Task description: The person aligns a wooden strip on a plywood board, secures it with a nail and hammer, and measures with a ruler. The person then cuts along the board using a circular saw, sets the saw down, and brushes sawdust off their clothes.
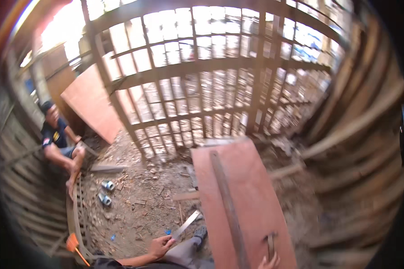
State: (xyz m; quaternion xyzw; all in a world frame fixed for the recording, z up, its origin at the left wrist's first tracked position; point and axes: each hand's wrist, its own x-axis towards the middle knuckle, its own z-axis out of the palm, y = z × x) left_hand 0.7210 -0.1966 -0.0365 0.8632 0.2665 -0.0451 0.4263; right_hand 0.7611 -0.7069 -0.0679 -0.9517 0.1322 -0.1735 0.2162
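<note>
My left hand [160, 247] is closed on one end of a long flat silvery strip [186, 225], perhaps a metal ruler. The strip points up and to the right, just left of a reddish plywood board [260, 193]. At the lower edge of the view my right hand [269, 263] has its fingers at the lower end of a hammer's [270, 245] handle, over the board. Part of that hand is cut off. Along the board's length lies a narrow dark wooden strip [229, 201].
A person [56, 134] sits at the left by a slatted wall. Two grey-blue cylindrical things [105, 199] lie on the littered dirt ground. A wooden lattice [224, 65] spans the back, with a plywood sheet [92, 103] leaning nearby. An orange paddle-like thing [72, 242] is lower left.
</note>
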